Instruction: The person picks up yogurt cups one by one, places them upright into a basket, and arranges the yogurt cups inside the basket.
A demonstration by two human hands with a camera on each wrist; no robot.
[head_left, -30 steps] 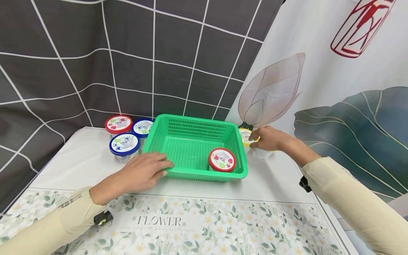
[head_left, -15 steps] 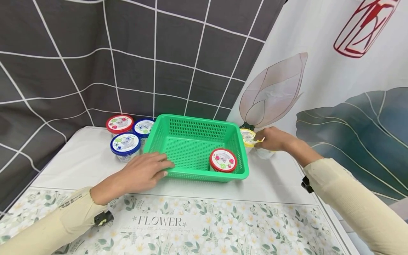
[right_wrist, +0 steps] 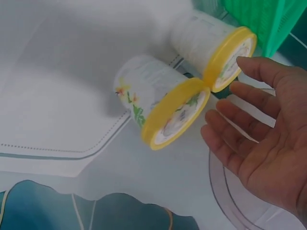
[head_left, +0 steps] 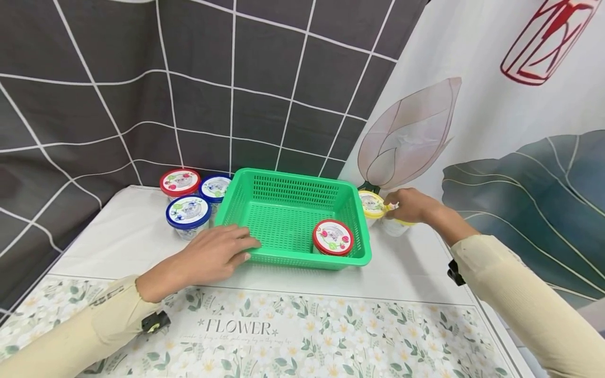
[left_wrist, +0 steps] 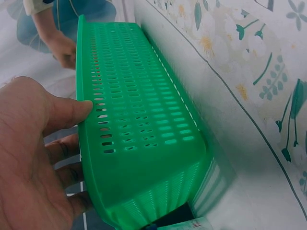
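Note:
My left hand (head_left: 212,252) holds the near left rim of the green plastic basket (left_wrist: 139,100). In the left wrist view its thumb lies on the basket's outer wall and its fingers go behind the rim. Inside the basket's right end stands a clear tub with a red lid (head_left: 333,238). My right hand (head_left: 410,206) is over two yellow-lidded tubs to the basket's right, fingers spread and loosely bent. The right wrist view shows its fingertips close to the lids of the nearer-basket tub (right_wrist: 230,60) and the other tub (right_wrist: 158,105), with nothing in the palm.
Left of the basket stand a red-lidded tub (head_left: 180,181) and two blue-lidded tubs, one in front (head_left: 188,211) and one behind it (head_left: 215,188). A floral mat (head_left: 302,336) covers the front of the table. Dark checked cloth (head_left: 264,68) hangs behind.
The right hand has shifted slightly right over the yellow lids, so more of the left yellow lid shows. The left hand stays on the basket's rim.

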